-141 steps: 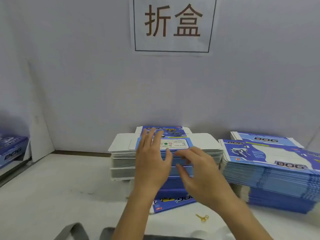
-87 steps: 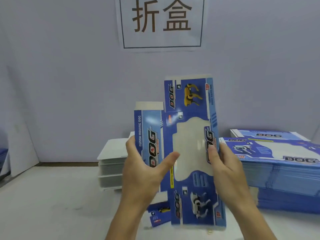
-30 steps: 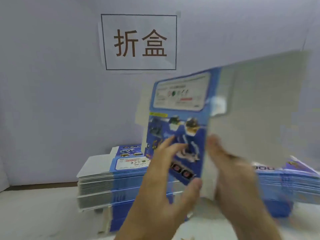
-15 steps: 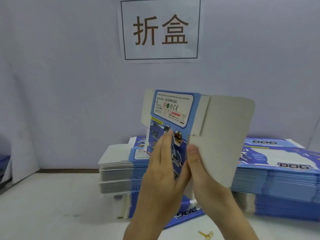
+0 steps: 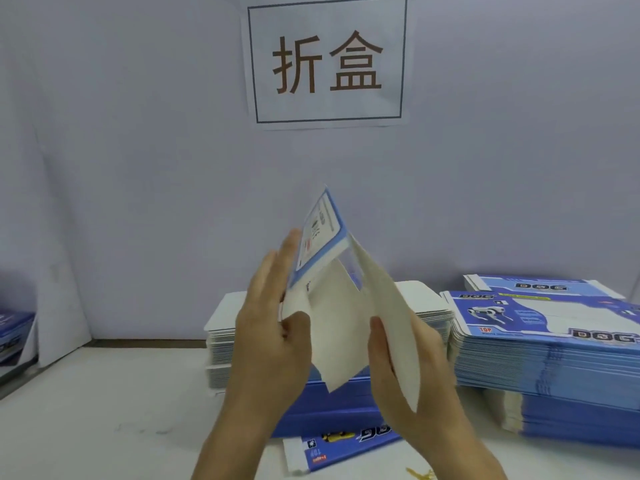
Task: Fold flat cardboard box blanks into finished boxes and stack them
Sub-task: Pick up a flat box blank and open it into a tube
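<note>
Behind both hands (image 5: 273, 344), the middle stack (image 5: 221, 344) hides.

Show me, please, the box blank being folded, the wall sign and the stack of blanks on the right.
box blank (image 5: 341, 327): head view, white inner panel.
wall sign (image 5: 327, 62): head view, printed characters.
stack of blanks (image 5: 540, 344): head view, top sheet's front edge.

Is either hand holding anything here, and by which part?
Both hold one box blank: left hand at its left panel, right hand gripping the white right flap.
</note>
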Motion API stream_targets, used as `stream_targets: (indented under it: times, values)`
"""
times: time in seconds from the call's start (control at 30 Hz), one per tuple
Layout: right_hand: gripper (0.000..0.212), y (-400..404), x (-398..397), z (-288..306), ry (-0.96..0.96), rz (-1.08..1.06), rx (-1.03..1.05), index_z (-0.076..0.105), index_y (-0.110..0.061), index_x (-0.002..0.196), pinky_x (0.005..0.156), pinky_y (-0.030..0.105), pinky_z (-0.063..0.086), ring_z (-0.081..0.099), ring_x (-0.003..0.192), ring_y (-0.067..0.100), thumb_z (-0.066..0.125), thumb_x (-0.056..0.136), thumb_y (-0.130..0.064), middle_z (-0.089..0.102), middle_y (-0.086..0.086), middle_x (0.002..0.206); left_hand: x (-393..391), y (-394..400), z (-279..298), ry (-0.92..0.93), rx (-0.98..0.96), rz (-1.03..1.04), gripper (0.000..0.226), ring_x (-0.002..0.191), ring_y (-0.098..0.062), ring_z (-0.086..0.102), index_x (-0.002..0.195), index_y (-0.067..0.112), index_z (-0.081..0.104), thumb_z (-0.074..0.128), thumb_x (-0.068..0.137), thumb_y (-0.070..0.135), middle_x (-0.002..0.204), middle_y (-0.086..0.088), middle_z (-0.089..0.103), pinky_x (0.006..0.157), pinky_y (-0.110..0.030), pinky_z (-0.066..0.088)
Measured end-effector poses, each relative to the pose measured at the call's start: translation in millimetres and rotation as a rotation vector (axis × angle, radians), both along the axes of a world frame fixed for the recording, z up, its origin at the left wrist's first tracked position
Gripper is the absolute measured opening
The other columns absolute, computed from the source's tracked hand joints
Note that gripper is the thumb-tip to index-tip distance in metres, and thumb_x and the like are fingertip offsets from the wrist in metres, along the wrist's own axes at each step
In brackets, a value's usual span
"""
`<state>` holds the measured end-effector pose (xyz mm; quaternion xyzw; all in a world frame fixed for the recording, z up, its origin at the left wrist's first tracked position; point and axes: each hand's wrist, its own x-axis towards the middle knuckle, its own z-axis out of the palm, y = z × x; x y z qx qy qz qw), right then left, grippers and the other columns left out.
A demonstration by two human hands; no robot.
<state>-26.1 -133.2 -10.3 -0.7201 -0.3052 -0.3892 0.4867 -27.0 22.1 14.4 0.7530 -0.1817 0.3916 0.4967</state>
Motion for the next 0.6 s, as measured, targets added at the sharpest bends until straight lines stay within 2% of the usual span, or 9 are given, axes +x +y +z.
stream_targets:
  times: [0.07, 0.1, 0.2, 0.3, 0.4, 0.47, 0.5, 0.57, 0.6]
  values:
    - [0.053, 1, 7, 4, 0.028, 0.052, -0.054, 0.036, -0.044, 0.150, 0.103, 0.006, 0.036, 0.043, 0.135, -0.007, 0.047, 0.100, -0.031, 0.044, -0.036, 0.144, 2, 3, -2, 0.046, -0.044, -0.083, 0.087, 0.134, -0.001, 0.045, 0.129, 0.064, 0.046, 0.041, 0.090, -0.014, 0.152, 0.011, 0.044, 0.083, -0.014, 0.052]
    - [0.055, -3, 6, -2, 0.048, 0.112, -0.081, 0.034, -0.040, 0.152, 0.107, 0.010, 0.035, 0.036, 0.142, -0.003, 0.050, 0.100, -0.035, 0.041, -0.030, 0.150, 5, 5, -5, 0.054, -0.087, -0.099, 0.085, 0.135, -0.008, 0.046, 0.128, 0.059, 0.052, 0.041, 0.090, -0.015, 0.149, 0.010, 0.049, 0.091, -0.027, 0.055]
    - [0.069, -25, 0, -1, 0.263, 0.342, -0.164, 0.031, -0.052, 0.151, 0.100, 0.024, 0.051, 0.034, 0.145, 0.002, 0.064, 0.096, -0.026, 0.036, -0.025, 0.156, 4, 3, -8, 0.026, -0.107, -0.040, 0.081, 0.128, -0.026, 0.056, 0.126, 0.048, 0.060, 0.040, 0.087, -0.020, 0.139, 0.005, 0.060, 0.091, -0.048, 0.057]
    - [0.094, -52, -8, 6, 0.562, 0.566, -0.309, 0.022, -0.060, 0.149, 0.101, 0.030, 0.052, 0.042, 0.141, 0.005, 0.055, 0.092, 0.007, 0.033, -0.025, 0.157, 4, -3, -9, -0.056, -0.031, 0.067, 0.080, 0.119, -0.041, 0.059, 0.128, 0.040, 0.062, 0.038, 0.083, -0.022, 0.130, -0.006, 0.067, 0.091, -0.042, 0.053]
    - [0.089, -79, -18, 15, 0.698, 0.567, -0.139, 0.042, -0.059, 0.141, 0.107, 0.044, 0.048, 0.049, 0.138, 0.011, 0.047, 0.096, 0.018, 0.035, -0.028, 0.156, 1, -8, -10, -0.174, 0.119, 0.104, 0.067, 0.129, -0.025, 0.056, 0.134, 0.034, 0.054, 0.046, 0.090, -0.016, 0.142, -0.005, 0.056, 0.102, -0.015, 0.043]
    - [0.060, -82, -19, 23, 0.712, 0.504, 0.112, 0.054, -0.052, 0.135, 0.099, 0.049, 0.053, 0.062, 0.125, 0.020, 0.058, 0.097, -0.006, 0.053, -0.013, 0.147, -2, -13, -10, -0.210, 0.181, 0.063, 0.060, 0.133, -0.021, 0.049, 0.138, 0.037, 0.045, 0.048, 0.092, -0.002, 0.146, 0.001, 0.044, 0.100, -0.004, 0.039]
    - [0.049, -80, -19, 27, 0.705, 0.462, 0.289, 0.057, -0.046, 0.134, 0.095, 0.054, 0.053, 0.066, 0.118, 0.024, 0.066, 0.090, -0.025, 0.062, -0.005, 0.139, -3, -18, -11, -0.224, 0.216, 0.062, 0.060, 0.135, -0.026, 0.047, 0.141, 0.037, 0.042, 0.046, 0.091, 0.003, 0.147, 0.000, 0.042, 0.102, -0.013, 0.045]
    - [0.079, -77, -19, 31, 0.720, 0.502, 0.595, 0.058, -0.035, 0.135, 0.087, 0.059, 0.054, 0.069, 0.110, 0.033, 0.078, 0.063, -0.062, 0.070, 0.007, 0.127, -7, -32, -15, -0.278, 0.329, 0.083, 0.059, 0.139, -0.039, 0.042, 0.147, 0.038, 0.038, 0.042, 0.097, 0.005, 0.152, -0.007, 0.042, 0.102, -0.045, 0.050]
    - [0.094, -72, -21, 34, 0.712, 0.585, 0.651, 0.060, -0.031, 0.135, 0.082, 0.056, 0.057, 0.070, 0.109, 0.036, 0.079, 0.053, -0.072, 0.071, 0.010, 0.124, -9, -39, -19, -0.326, 0.395, 0.073, 0.049, 0.140, -0.040, 0.040, 0.148, 0.036, 0.035, 0.036, 0.105, 0.013, 0.153, -0.009, 0.041, 0.103, -0.049, 0.047]
